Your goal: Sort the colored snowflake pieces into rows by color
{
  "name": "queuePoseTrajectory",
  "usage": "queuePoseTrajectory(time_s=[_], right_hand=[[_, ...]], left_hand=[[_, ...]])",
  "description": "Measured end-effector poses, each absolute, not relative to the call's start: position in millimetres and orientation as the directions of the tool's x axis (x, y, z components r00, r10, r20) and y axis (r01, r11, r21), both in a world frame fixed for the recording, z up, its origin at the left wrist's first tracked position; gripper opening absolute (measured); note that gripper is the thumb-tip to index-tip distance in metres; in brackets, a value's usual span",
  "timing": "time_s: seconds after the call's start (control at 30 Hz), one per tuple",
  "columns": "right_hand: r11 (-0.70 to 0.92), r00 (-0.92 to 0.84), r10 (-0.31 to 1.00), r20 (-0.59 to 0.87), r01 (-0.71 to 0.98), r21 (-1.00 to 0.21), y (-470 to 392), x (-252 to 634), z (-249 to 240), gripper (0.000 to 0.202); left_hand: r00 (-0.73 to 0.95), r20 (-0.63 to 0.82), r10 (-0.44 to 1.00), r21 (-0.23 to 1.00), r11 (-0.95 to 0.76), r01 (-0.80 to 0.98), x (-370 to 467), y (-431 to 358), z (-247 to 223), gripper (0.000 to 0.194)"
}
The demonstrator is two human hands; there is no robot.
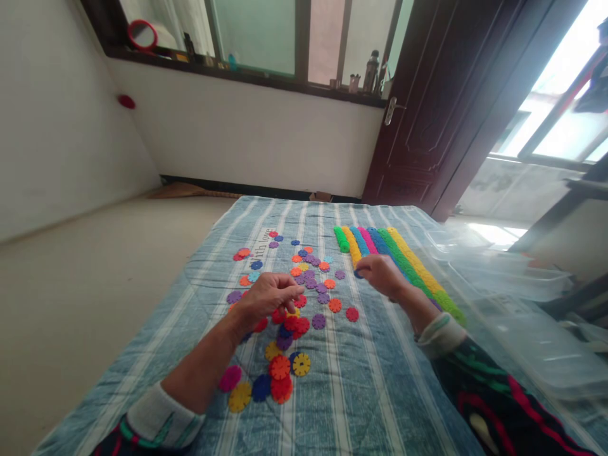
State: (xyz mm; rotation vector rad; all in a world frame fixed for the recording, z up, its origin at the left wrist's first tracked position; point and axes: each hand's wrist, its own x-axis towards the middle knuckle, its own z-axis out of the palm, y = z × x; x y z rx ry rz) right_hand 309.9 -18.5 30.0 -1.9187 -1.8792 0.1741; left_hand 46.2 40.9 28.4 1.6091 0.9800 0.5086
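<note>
Loose plastic snowflake discs in several colours lie scattered over the striped cloth, among them a purple disc (318, 321), a red disc (352, 314) and a yellow disc (301, 364). My left hand (272, 296) hovers above the scatter with thumb and fingers pressed together; whatever is between them, if anything, is hidden. To the right, my right hand (381, 275) pinches a dark blue disc (358, 273) at its fingertips, close to the near end of a yellow row (354, 251). Beside it run other rows of discs, including a short green row (341, 239) and a long yellow row (412, 258).
A blue striped cloth (380, 373) covers the surface. Clear plastic containers (532, 342) stand along the right side. Beyond the far edge are a white wall (261, 133) and a dark door (422, 95). A broom (183, 190) lies on the floor.
</note>
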Motion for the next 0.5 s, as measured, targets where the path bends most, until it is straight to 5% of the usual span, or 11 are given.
queuePoseTrajectory(time_s=[0.17,0.5], right_hand=[[-0.150,0.160,0.981,0.110,0.984,-0.099,-8.8,352.3,32.7,0.020],[-0.086,0.086,0.996,0.027,0.996,-0.019,-3.3,357.1,21.3,0.019]], left_hand=[[0.476,-0.110,0.873,0.939,-0.067,0.339,35.0,52.9,31.0,0.029],[0.396,-0.086,0.914,0.911,-0.089,0.402,20.2,60.3,42.3,0.026]])
